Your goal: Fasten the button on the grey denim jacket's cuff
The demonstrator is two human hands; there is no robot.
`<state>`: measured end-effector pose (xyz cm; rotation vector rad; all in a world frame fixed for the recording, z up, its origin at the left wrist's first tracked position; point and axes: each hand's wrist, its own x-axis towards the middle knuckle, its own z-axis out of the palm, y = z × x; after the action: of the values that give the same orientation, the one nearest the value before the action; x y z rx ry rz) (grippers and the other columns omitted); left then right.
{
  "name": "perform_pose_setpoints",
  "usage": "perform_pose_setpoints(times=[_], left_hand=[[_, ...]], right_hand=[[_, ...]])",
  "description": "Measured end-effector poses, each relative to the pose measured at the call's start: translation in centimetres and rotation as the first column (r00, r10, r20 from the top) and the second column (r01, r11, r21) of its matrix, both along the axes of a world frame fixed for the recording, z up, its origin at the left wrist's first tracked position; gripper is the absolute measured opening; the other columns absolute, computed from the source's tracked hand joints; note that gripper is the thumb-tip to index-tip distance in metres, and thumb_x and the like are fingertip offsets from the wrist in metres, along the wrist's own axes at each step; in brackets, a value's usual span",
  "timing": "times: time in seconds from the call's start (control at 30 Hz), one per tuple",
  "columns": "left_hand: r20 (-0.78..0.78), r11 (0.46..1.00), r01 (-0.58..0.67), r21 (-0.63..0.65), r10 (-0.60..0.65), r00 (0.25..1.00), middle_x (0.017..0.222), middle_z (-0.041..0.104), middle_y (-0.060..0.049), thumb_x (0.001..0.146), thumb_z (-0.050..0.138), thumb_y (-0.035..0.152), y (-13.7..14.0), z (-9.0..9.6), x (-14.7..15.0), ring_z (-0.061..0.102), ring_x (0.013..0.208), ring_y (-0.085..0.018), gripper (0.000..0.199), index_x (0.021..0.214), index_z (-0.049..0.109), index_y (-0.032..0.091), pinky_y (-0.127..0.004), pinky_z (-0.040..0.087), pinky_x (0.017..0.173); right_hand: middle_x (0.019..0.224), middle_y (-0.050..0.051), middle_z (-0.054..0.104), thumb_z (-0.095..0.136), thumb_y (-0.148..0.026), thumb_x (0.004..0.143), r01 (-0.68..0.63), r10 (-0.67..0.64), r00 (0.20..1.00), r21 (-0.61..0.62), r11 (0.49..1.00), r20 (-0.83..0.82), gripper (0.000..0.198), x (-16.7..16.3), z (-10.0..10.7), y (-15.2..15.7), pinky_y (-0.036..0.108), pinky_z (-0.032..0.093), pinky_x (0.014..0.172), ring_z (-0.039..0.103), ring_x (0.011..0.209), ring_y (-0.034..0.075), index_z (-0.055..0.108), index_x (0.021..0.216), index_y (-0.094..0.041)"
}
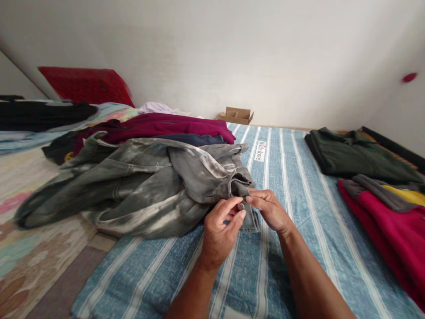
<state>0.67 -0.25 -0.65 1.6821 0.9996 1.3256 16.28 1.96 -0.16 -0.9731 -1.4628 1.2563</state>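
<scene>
wall [232, 44]: plain white; bed sheet [299, 186]: blue striped; light: soft daylight

Faded grey, bleach-streaked denim garment [133, 186], crumpled in a loose heap on the blue-and-white striped sheet [299, 248], its waistband corner raised at the right with a small round metal button [241, 206] showing there.
</scene>
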Motion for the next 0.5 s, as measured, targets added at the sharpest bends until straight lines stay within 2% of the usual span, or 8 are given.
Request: perform_pose_setpoints(times=[0.2,0.33,0.5], left_hand=[[0.018,0.995,-0.084,-0.052,0.085,0.996,0.081,0.064,-0.001,0.077,0.064,0.022,-0.33,0.27,0.21,0.061,0.071,-0.008,0.017,0.093,0.063,0.017,-0.014,0.049,0.065],[0.019,0.997,-0.066,-0.04,0.067,0.998,0.082,0.064,0.0,0.078,0.062,0.021,-0.29,0.37,0.17,0.061,0.072,-0.008,0.013,0.091,0.063,0.018,-0.014,0.049,0.067],[0.085,0.991,-0.04,-0.124,0.051,0.995,0.082,0.065,-0.001,0.075,0.063,0.02,-0.26,0.34,0.07,0.062,0.073,-0.009,0.02,0.094,0.059,0.016,-0.015,0.05,0.067]], right_hand=[[0.063,0.0,0.046,0.057,-0.045,0.079,0.01,-0.01,1.0,0.007,1.0,0.003,0.035,-0.04,-0.07,-0.03,0.029,0.036,0.065,0.043,0.065,0.014,0.056,0.057,-0.017],[0.062,0.0,0.045,0.058,-0.046,0.078,0.007,-0.007,1.0,-0.021,1.0,-0.023,0.035,-0.1,-0.24,0.0,0.028,0.035,0.063,0.042,0.065,0.015,0.057,0.058,-0.017],[0.067,0.001,0.05,0.057,-0.046,0.079,-0.021,0.019,0.998,-0.018,1.0,-0.063,0.034,-0.22,-0.21,0.0,0.028,0.036,0.065,0.044,0.067,0.015,0.06,0.061,-0.016]])
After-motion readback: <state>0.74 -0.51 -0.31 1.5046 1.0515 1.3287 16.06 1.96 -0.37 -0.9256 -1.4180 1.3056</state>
